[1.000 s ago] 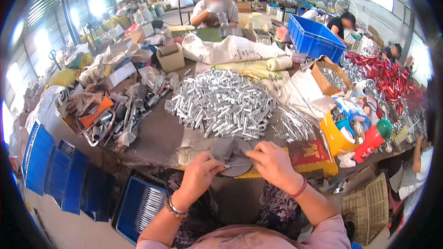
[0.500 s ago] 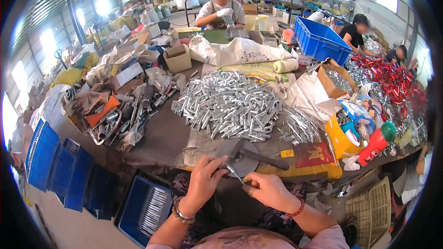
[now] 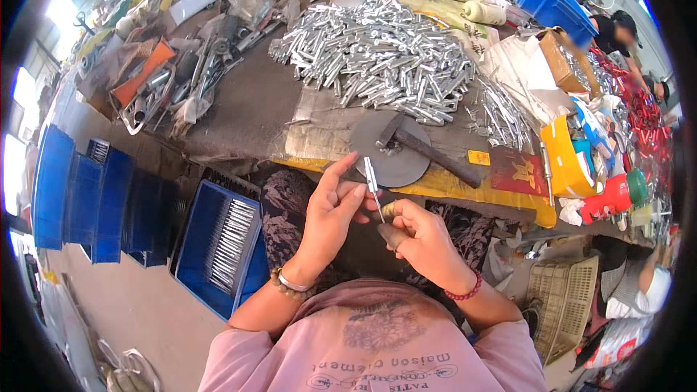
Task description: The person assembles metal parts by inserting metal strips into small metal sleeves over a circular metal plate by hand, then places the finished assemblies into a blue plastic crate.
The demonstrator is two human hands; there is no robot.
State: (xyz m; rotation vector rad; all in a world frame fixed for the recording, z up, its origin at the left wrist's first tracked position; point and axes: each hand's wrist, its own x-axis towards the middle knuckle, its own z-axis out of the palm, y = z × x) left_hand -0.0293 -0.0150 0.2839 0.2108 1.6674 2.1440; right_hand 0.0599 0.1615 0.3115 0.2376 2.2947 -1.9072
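Note:
Over my lap, my right hand [image 3: 425,239] pinches the thin rod end of a small silver metal tube-and-rod piece [image 3: 371,177], whose thicker tube end points up and away. My left hand [image 3: 330,214] is just to its left, thumb and forefinger apart; its other fingers are partly hidden near the rod. Just beyond the piece, a hammer [image 3: 435,156] lies across a round grey metal plate [image 3: 367,147] at the table's front edge. Farther back is a large heap of silver metal tubes [image 3: 377,58], with thinner rods [image 3: 504,112] beside it on the right.
A blue crate [image 3: 190,243] with rows of silver pieces stands low at my left, near stacked blue bins [image 3: 54,189]. Scrap parts and bags [image 3: 210,51] cover the table's left. A yellow container [image 3: 566,160] and a red bottle [image 3: 606,199] sit right. Another person [image 3: 617,33] is at far right.
The view has tipped downward. My left finger and thumb have come off the tube end and spread apart. My right hand still grips the rod, with the piece now pointing more upright.

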